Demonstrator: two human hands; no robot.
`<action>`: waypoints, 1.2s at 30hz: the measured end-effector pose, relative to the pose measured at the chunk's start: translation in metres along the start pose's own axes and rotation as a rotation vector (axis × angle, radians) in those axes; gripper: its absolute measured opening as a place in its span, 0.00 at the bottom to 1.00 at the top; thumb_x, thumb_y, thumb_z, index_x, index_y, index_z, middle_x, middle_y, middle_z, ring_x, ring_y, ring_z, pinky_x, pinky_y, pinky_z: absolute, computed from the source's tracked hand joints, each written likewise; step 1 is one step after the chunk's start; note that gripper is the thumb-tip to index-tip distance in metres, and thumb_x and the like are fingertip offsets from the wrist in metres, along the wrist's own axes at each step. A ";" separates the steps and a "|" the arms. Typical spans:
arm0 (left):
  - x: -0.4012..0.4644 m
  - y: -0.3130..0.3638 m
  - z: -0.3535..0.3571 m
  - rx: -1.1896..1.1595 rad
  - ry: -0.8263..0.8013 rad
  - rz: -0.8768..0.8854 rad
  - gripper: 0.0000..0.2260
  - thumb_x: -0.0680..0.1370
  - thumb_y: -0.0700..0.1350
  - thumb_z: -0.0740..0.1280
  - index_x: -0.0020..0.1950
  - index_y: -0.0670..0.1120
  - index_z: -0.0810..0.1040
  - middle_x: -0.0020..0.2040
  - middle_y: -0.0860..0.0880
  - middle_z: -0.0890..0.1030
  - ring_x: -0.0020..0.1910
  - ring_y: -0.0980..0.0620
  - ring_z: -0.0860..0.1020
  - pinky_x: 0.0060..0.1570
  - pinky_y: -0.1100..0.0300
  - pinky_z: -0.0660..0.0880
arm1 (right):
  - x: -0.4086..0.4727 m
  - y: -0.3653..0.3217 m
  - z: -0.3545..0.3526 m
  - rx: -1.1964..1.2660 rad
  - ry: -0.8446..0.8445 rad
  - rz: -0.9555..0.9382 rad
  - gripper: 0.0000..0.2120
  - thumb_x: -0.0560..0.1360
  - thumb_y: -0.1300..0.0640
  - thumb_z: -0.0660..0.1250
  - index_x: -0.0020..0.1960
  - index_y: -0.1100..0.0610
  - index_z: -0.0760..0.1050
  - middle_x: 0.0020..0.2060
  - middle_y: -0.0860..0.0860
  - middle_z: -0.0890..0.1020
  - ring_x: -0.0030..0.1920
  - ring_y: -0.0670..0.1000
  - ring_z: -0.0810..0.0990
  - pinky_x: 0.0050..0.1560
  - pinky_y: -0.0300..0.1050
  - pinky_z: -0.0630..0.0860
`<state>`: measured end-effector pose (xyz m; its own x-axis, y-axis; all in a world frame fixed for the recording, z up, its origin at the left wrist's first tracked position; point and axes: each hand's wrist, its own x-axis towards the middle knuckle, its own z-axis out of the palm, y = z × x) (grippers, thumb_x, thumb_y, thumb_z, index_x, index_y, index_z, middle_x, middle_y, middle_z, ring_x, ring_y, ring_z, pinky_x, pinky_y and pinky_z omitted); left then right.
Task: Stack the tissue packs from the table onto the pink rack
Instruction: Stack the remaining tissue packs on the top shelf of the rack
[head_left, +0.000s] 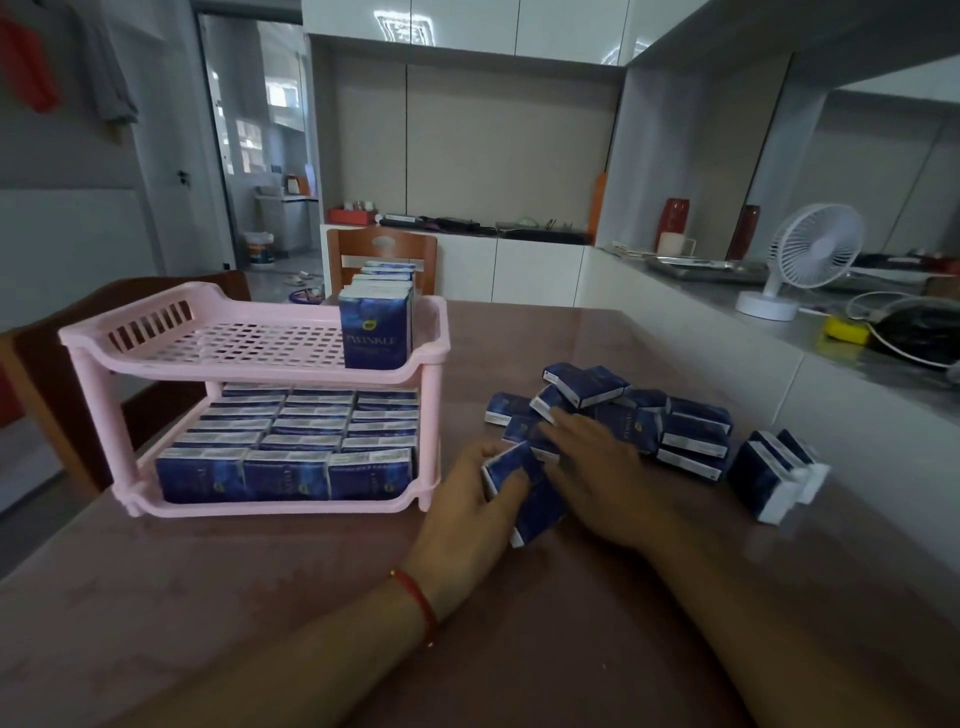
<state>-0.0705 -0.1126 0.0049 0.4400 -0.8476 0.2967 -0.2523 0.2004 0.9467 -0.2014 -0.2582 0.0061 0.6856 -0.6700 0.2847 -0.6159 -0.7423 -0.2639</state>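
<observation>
A two-tier pink rack (130, 358) stands on the brown table at the left. Its lower tier is packed with several dark blue tissue packs (291, 441). One row of upright packs (376, 317) fills the right end of the upper tier. A loose pile of blue packs (649, 421) lies on the table to the right of the rack. At the pile's near edge my left hand (467, 514) grips a small bunch of packs (524, 488), thumb over the top one. My right hand (597, 467) lies across the same bunch from the right with fingers stretched onto the pile.
Three packs (779, 473) stand apart at the far right of the table (260, 597). A white counter runs along the right with a desk fan (800, 254), a yellow sponge and cables. Wooden chairs (379, 249) stand behind and left of the table.
</observation>
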 end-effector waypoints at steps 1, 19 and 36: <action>0.000 -0.001 -0.001 0.044 0.006 0.026 0.06 0.80 0.43 0.66 0.56 0.51 0.74 0.51 0.50 0.82 0.50 0.53 0.82 0.47 0.57 0.81 | 0.001 -0.002 0.003 -0.060 -0.050 -0.010 0.24 0.82 0.46 0.57 0.77 0.46 0.62 0.79 0.44 0.58 0.79 0.47 0.52 0.75 0.57 0.55; -0.007 0.000 -0.009 0.091 -0.065 0.130 0.26 0.70 0.37 0.73 0.64 0.57 0.72 0.56 0.55 0.82 0.50 0.55 0.83 0.47 0.50 0.83 | -0.029 -0.011 -0.072 0.748 -0.100 0.092 0.19 0.69 0.52 0.78 0.55 0.39 0.75 0.50 0.37 0.83 0.51 0.34 0.81 0.47 0.32 0.78; -0.010 0.004 -0.008 0.078 -0.205 0.192 0.20 0.76 0.39 0.71 0.67 0.49 0.73 0.60 0.50 0.81 0.59 0.51 0.81 0.61 0.48 0.78 | -0.026 -0.031 -0.040 0.520 -0.226 -0.096 0.36 0.59 0.46 0.84 0.62 0.43 0.71 0.56 0.42 0.81 0.55 0.44 0.81 0.56 0.50 0.81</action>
<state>-0.0688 -0.0995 0.0072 0.1966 -0.8809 0.4306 -0.3831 0.3353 0.8607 -0.2158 -0.2183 0.0436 0.8305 -0.5390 0.1407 -0.3137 -0.6613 -0.6814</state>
